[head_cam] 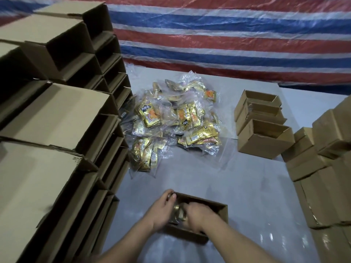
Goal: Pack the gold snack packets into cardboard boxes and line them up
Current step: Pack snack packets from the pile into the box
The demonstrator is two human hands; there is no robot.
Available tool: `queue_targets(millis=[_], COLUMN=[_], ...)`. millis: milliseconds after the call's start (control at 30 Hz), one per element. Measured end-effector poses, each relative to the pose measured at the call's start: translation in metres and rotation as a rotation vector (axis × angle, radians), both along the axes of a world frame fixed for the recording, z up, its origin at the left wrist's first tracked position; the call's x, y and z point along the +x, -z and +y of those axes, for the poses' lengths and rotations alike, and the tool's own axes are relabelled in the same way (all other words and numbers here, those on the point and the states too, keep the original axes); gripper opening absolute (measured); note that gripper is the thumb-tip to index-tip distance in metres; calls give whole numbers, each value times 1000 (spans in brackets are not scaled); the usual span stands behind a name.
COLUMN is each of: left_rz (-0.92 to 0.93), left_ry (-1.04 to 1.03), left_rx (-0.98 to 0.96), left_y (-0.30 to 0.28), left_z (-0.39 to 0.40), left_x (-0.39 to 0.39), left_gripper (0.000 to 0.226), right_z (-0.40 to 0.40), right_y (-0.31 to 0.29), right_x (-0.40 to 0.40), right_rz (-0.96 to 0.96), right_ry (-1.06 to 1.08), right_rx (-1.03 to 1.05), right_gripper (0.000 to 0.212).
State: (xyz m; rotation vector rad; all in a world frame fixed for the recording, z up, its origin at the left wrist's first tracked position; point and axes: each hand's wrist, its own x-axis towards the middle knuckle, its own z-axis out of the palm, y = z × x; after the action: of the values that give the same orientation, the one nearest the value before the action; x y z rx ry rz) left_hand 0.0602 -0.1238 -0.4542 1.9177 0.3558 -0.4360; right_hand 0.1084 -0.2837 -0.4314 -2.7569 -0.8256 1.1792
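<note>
A pale grey table (252, 188) carries everything here. Near its middle lies a loose heap of gold snack packets (174, 124) in clear bags. Three open boxes (263, 122) sit touching in a row right of the heap. One open cardboard box (218, 209) rests at the near edge. Tall empty cartons (57, 118) are stacked along the left side, and closed boxes (322, 164) are piled on the right.

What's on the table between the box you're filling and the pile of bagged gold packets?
Nothing: in the head view, only bare grey table lies between the box under both hands and the packet pile.
</note>
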Motion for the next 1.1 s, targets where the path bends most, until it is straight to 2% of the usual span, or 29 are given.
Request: queue_targets(millis=[100,233,267,367,433,500,600,700,800,900,1000,1033,1067,1100], left_rz=[-3,-17,-31,-46,-47,-50,-56,-59,-41,-29,-10,1,13,24], left_ry=[-28,14,19,6,0,3,0,8,24,-8,-6,-2,-4,-9], left_rx=[7,41,42,66,77,84,91,107,109,126,137,128,123,126], left_y=[-1,0,1,2,2,2,2,-1,-4,-5,-4,-3,-3,-3], left_z=[1,7,7,5,5,5,3,2,2,-1,-10,-13,-17,-22], left_x=[0,0,-1,-1,-1,-1,-1,-1,0,2,7,8,10,11], left_gripper=[35,18,17,14,11,13,21,23,30,33,38,40,43,45], right_z=[14,4,-3,-19,-22,-16,-1,6,-5,-25,-47,-55,-61,-67], right_y=[3,-21,-29,-43,-42,-40,-31,-30,-31,-44,-52,-51,-51,-50], right_x=[0,4,5,7,5,-1,-12,-20,-21,-26,-31,-30,-29,-29], right_rz=[-38,253,271,81,12,128,336,387,225,-50,-507,-648,-672,-602], right_ry=[-7,234,248,122,138,209,331,400,451,398,333,352,428,528], right_rx=[-63,214,249,166,109,72,-11,25,181,300,421,393,315,223], right_gripper=[52,46,42,19,26,36,63,61,37,32,14,19,37,56])
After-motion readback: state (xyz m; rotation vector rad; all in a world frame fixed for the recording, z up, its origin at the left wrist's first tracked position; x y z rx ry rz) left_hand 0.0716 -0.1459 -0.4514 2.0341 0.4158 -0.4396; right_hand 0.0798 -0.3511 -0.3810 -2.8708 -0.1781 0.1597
